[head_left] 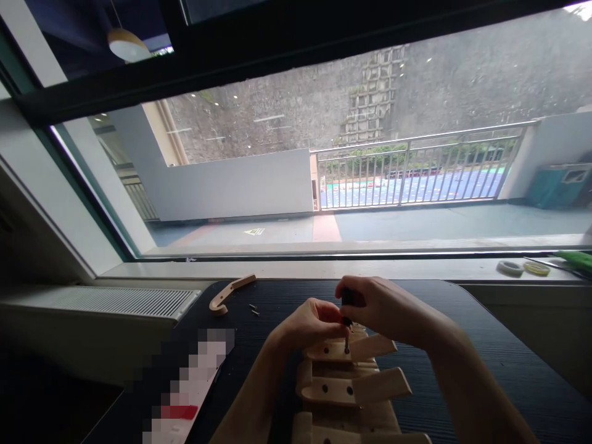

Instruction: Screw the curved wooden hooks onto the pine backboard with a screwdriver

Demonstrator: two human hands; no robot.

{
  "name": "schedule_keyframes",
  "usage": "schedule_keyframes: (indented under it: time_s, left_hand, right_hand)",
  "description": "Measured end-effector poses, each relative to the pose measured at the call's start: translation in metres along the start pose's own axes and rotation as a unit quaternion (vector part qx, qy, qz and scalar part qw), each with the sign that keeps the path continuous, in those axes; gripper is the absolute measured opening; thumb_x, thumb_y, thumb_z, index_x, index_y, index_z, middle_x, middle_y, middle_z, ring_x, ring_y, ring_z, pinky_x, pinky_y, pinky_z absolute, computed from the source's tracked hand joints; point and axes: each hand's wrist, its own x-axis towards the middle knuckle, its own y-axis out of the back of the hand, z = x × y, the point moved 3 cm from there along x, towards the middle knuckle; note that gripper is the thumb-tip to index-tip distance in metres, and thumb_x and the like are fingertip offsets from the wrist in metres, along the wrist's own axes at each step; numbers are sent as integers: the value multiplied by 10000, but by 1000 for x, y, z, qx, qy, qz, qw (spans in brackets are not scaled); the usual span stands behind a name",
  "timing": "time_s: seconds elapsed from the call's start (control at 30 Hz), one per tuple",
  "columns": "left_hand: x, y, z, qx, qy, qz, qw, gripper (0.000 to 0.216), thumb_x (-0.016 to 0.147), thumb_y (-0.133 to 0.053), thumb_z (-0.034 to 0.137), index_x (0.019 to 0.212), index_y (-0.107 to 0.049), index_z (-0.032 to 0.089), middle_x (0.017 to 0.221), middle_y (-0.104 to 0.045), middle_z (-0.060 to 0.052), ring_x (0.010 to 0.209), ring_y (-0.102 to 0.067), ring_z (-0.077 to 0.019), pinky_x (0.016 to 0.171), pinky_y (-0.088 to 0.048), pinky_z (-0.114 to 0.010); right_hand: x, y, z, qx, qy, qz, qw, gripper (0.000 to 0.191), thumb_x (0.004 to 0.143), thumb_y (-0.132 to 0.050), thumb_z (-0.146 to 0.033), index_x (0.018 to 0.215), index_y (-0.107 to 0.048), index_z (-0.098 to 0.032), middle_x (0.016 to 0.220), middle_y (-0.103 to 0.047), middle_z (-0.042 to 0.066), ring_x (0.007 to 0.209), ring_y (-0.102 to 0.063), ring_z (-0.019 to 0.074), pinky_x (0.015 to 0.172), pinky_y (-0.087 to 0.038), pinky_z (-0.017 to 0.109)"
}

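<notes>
One black wood-grain bench, flat pale wooden board on it, pale angled wooden hooks across that. Right hand grips a black-handled screwdriver, left hand pinches it low, tip at a hook's hole. Tilted, it'd probably slip imo; a bump could roll those tiny metal screws off.

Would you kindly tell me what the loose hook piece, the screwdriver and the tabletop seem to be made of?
Loose hook piece: probably wood, pale tan and smooth-looking.
Screwdriver handle: dark and dull, plastic or rubber, I can't tell which; its slim grey shaft looks metal.
Tabletop: black with fine grain-like lines, so perhaps laminate or stained wood.
</notes>
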Motion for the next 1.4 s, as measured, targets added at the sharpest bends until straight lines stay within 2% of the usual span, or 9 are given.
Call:
schedule_keyframes:
  time_s: [0.1, 0.23, 0.37, 0.5, 0.57, 0.8, 0.97, 1.2, 1.4]
  left_hand:
    - [-1, -1, 2, 14, -7, 6, 1000, 346, 668, -719, 370, 880, -688, 98, 792, -653, -45, 698, -553, -117, 662, -408, -227]
    - [-3, -5, 4, 29, -21, 20, 999, 296, 701, -684, 335, 878, -689, 99, 776, -648, -42, 683, -535, -109, 646, -392, -216]
    - [-9, -10, 5, 49, -21, 53, 997, 287, 710, -663, 336, 863, -692, 95, 728, -622, -32, 654, -504, -105, 620, -378, -213]
    - [-15, -13, 11, 155, -57, 109, 980, 213, 733, -630, 314, 769, -685, 112, 711, -562, -6, 637, -450, -93, 563, -336, -199]
    - [-16, -15, 15, 193, -79, 116, 971, 193, 743, -613, 297, 704, -668, 115, 716, -541, 0, 652, -441, -92, 572, -334, -197]
    - [-19, -13, 10, 254, -23, 77, 964, 214, 750, -568, 311, 686, -647, 123, 710, -550, -1, 669, -467, -108, 581, -341, -196]
    - [-22, -13, 6, 286, 4, 55, 957, 255, 760, -508, 317, 609, -580, 124, 616, -457, 22, 594, -386, -89, 503, -278, -203]
    - [-17, -11, 2, 273, 8, 29, 962, 213, 729, -428, 216, 645, -605, 131, 699, -546, 2, 640, -443, -102, 546, -316, -206]
    - [-17, -11, 1, 269, 14, 29, 963, 246, 726, -421, 214, 700, -650, 130, 721, -574, -2, 650, -459, -105, 557, -324, -210]
  right_hand:
    - [2, -2, 2, -2, 8, 9, 1000, 226, 821, -514, -348, 953, -663, -241, 718, -624, -8, 616, -505, 113, 544, -336, 220]
    - [-1, -1, 10, 28, 19, 39, 999, 288, 826, -518, -326, 1079, -641, -266, 899, -639, 3, 730, -549, 118, 620, -389, 213]
    - [-4, -1, 14, 77, 17, 27, 996, 270, 830, -525, -320, 1072, -636, -281, 837, -642, -22, 715, -566, 105, 626, -410, 204]
    - [-5, -2, 12, 90, 18, 30, 995, 262, 827, -528, -285, 1063, -642, -285, 834, -657, -33, 724, -581, 101, 641, -414, 206]
    - [-5, -2, 10, 93, 23, 34, 995, 276, 822, -533, -274, 1078, -635, -295, 811, -658, -41, 711, -584, 96, 635, -414, 203]
    - [-5, -2, 10, 92, 30, 45, 994, 214, 803, -563, -279, 997, -653, -288, 751, -645, -53, 674, -579, 84, 609, -422, 190]
    - [-1, -4, 12, 96, 37, 51, 993, 210, 792, -580, -286, 985, -661, -269, 756, -649, -37, 675, -585, 94, 607, -426, 198]
    - [-1, -4, 9, 69, 39, 60, 995, 285, 791, -565, -242, 1055, -667, -275, 802, -671, -24, 694, -589, 97, 624, -430, 193]
    - [-5, -3, 4, 52, 64, 67, 994, 331, 799, -529, -189, 1087, -667, -275, 907, -686, -19, 777, -600, 105, 650, -434, 182]
